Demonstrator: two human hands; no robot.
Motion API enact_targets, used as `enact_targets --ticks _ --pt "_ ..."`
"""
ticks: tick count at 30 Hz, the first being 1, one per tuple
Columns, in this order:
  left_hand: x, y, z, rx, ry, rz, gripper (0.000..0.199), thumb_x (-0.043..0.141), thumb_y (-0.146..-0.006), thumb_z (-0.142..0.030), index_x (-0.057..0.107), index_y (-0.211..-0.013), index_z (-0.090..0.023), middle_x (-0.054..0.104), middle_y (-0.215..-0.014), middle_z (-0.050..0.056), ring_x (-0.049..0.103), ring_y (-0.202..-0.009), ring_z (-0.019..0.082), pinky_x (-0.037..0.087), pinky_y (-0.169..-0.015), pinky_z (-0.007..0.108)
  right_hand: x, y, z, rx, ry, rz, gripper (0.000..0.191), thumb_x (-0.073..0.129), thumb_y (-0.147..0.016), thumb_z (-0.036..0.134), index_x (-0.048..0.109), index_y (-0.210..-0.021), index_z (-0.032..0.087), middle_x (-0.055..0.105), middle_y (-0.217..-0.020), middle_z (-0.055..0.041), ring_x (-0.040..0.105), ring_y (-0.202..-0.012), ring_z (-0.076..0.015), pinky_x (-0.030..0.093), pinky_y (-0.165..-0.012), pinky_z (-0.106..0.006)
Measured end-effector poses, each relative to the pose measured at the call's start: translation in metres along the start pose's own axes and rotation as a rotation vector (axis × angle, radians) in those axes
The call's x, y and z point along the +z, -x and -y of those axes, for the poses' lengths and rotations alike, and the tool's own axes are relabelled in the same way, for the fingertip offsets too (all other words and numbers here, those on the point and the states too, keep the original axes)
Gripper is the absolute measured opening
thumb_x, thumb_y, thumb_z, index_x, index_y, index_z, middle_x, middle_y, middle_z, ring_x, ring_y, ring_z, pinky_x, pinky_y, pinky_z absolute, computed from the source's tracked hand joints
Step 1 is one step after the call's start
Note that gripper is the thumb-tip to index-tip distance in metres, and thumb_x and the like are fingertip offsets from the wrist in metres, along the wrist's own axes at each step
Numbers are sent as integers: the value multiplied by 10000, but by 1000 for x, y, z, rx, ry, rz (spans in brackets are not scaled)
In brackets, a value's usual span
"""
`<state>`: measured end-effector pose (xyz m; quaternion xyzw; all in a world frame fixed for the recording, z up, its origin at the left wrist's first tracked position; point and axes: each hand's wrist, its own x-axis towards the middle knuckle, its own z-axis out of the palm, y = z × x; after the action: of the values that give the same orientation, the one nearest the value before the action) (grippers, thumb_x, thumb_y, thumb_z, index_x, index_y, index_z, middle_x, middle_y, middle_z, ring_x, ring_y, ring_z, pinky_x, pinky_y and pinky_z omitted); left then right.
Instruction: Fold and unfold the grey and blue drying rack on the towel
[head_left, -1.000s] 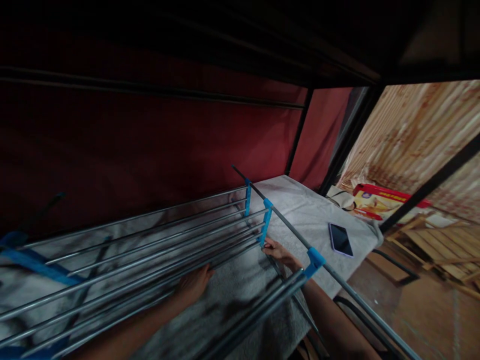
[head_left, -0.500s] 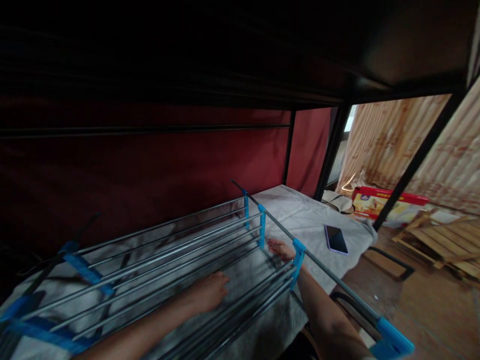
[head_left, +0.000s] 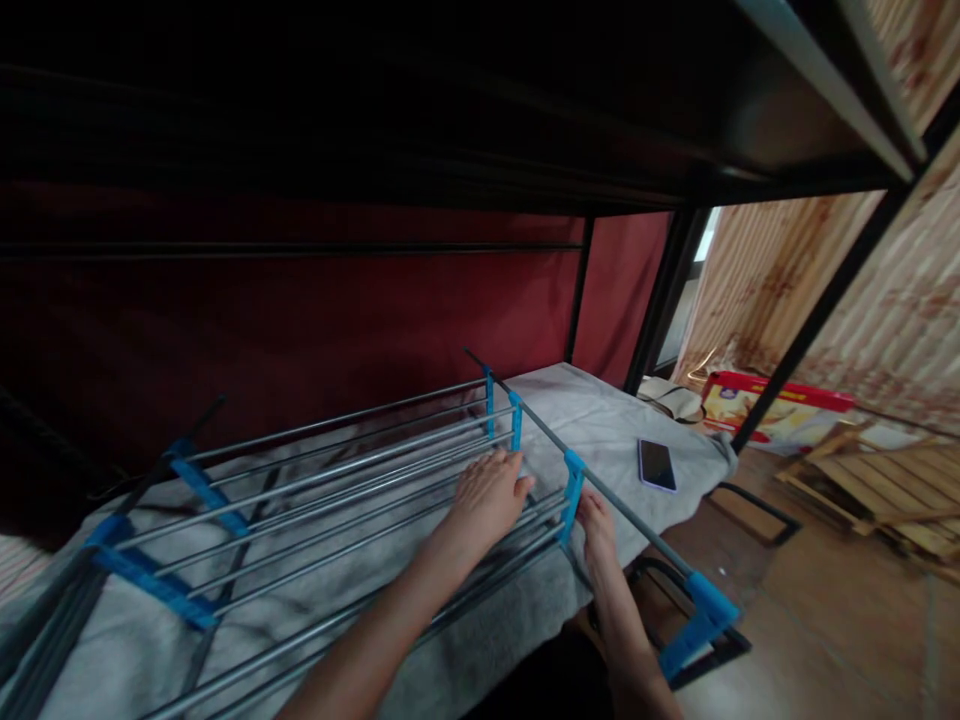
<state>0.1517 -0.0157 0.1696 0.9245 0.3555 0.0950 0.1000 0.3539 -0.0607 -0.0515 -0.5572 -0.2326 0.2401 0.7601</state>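
Observation:
A folding drying rack (head_left: 300, 487) of grey metal rods and blue plastic brackets lies across a grey blanket. My left hand (head_left: 491, 488) is over the rods near the rack's right end. Its fingers are stretched forward and its thumb stands apart; whether it touches a rod I cannot tell. Just outside the right-hand blue bracket (head_left: 573, 497) is my right hand (head_left: 598, 530). Its fingers are bent in against that bracket, with the fingertips partly hidden. A long side tube (head_left: 634, 523) of the rack passes above the right forearm.
A dark phone (head_left: 657, 466) lies on the blanket (head_left: 592, 425) to the right. Black bunk frame posts (head_left: 814, 320) and a low dark overhead panel (head_left: 480, 110) enclose the space. On the floor at the right are a red and yellow box (head_left: 772, 405) and a wooden slatted piece (head_left: 885, 480).
My left hand has moved right and up, over the rods near the right end. My right hand has come down from inside the rack to the outer side of the blue bracket.

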Motion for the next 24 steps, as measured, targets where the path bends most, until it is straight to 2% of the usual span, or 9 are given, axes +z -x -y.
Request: enact_targets --ticks 3,5,7,10,14,16,20,24 --pt "19 21 -8 -37 -16 -43 415 402 -974 -356 532 -1334 -194 634 -1298 97 581 -1199 252 427 -1049 382 7 12 4 -2 66 -14 407 600 -774 607 681 -832 212 694 -836 -48 620 -848 -239 505 -830 -380" --pt "30 30 -6 -74 -37 -2 401 410 -971 -356 547 -1312 -195 650 -1269 104 591 -1180 258 432 -1034 385 14 16 12 -22 89 1 416 560 -815 586 703 -915 208 717 -960 -68 622 -969 -255 472 -936 -393" --pt "38 32 -2 -105 -31 80 382 426 -962 -362 571 -1276 -199 671 -1229 106 617 -1143 260 455 -993 375 21 19 21 -45 94 22 442 485 -866 576 710 -959 207 721 -1002 -76 624 -1018 -259 454 -975 -393" --pt "48 22 3 -123 42 160 376 434 -953 -367 583 -1266 -220 687 -1222 87 637 -1126 250 480 -949 354 27 25 34 -92 99 24 503 395 -912 575 707 -1000 191 718 -1031 -88 620 -1060 -265 427 -1015 -405" --pt "66 1 0 -90 178 150 386 502 -920 -357 592 -1278 -242 654 -1311 48 584 -1232 222 447 -1020 318 26 36 43 -196 211 -6 525 451 -901 556 641 -1210 177 652 -1250 -107 536 -1222 -275 347 -1099 -421" --pt "75 -7 -4 -73 206 129 368 525 -906 -324 606 -1255 -240 654 -1307 42 575 -1239 205 431 -1037 295 24 39 48 -250 284 13 533 461 -904 542 618 -1255 173 620 -1303 -118 513 -1252 -276 330 -1112 -424" --pt "82 -19 -12 -56 169 47 298 513 -916 -291 635 -1178 -221 680 -1216 66 603 -1183 203 447 -1004 286 23 33 60 -324 381 105 516 510 -889 550 636 -1210 167 649 -1239 -124 556 -1187 -280 366 -1076 -424" --pt "72 -25 -20 -48 129 9 272 485 -936 -360 651 -1111 -232 707 -1117 78 654 -1085 240 501 -897 333 26 24 65 -339 449 78 530 456 -897 604 639 -1131 166 672 -1162 -135 586 -1117 -290 394 -1035 -437"
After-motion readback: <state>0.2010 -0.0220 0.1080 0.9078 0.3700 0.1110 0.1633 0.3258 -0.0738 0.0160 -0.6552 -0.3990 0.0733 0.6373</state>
